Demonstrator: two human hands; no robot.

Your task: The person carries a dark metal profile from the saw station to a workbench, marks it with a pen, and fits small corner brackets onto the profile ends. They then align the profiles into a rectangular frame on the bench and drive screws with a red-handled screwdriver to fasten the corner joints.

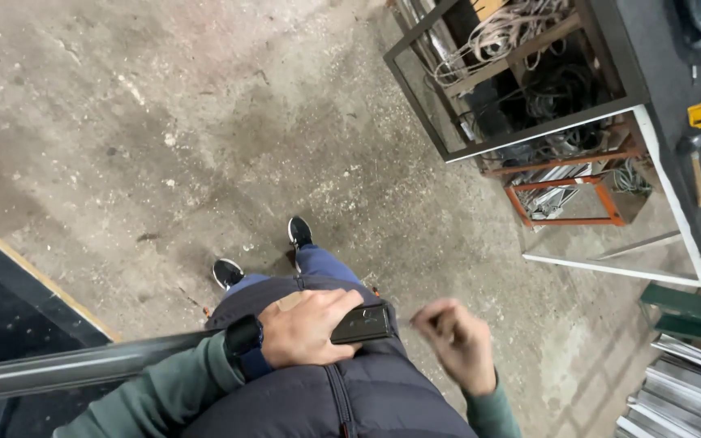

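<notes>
Rough, stained concrete floor (204, 122) underfoot; the left hand (306, 328) grips a dark phone (363, 323) flat against the padded vest (350, 397); best kept pinned there; the right hand (456, 341), blurred, hangs loosely curled, empty; beyond, a metal-framed workbench (529, 134).

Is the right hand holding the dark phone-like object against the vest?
No: the left hand grips the dark phone-like object against the vest, while the blurred right hand holds nothing visible.
</notes>
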